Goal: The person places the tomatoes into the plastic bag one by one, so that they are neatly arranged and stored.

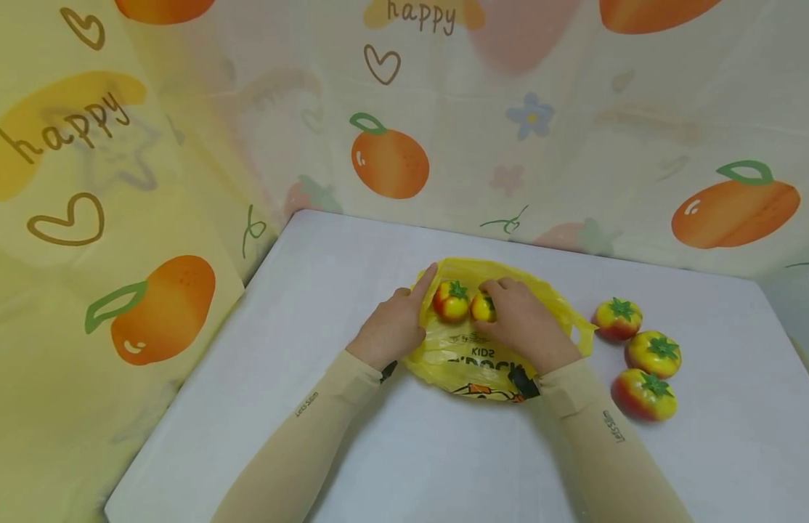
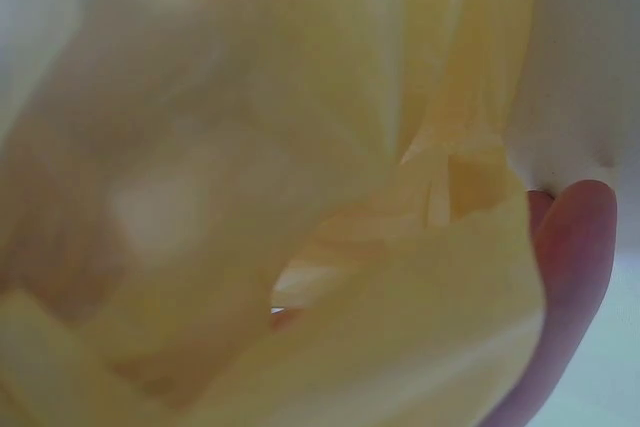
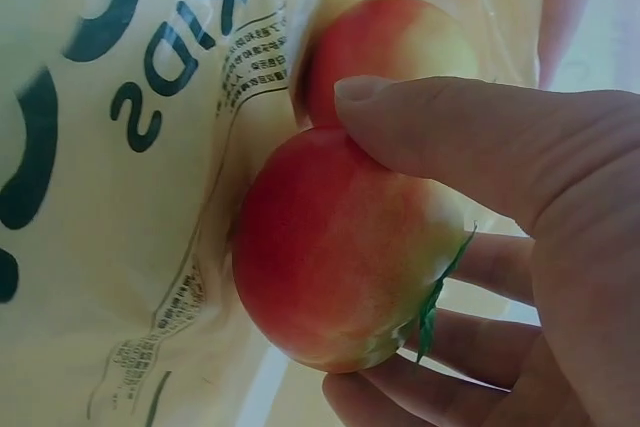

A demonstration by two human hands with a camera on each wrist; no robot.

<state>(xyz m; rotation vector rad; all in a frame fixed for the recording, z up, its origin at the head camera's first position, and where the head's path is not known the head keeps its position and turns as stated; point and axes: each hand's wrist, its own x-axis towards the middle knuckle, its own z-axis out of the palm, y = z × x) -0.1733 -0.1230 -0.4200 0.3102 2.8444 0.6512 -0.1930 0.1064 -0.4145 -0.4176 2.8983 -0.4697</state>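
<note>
A yellow plastic bag (image 1: 483,349) with dark print lies on the table, its mouth spread. My left hand (image 1: 391,327) holds the bag's left edge, index finger stretched along the rim; in the left wrist view the bag's film (image 2: 400,327) hides most of that hand. My right hand (image 1: 525,323) grips a red-and-yellow tomato (image 3: 330,247) with a green leafy top, thumb on one side and fingers on the other, at the bag's mouth. Right beside it, a second tomato (image 1: 451,302) sits in the bag; the right wrist view shows it behind the thumb.
Three more tomatoes stand in a group to the right of the bag: a far one (image 1: 617,318), a middle one (image 1: 653,354) and a near one (image 1: 644,395). They rest on a white table (image 1: 248,407). A fruit-printed cloth (image 1: 444,131) hangs behind and at the left.
</note>
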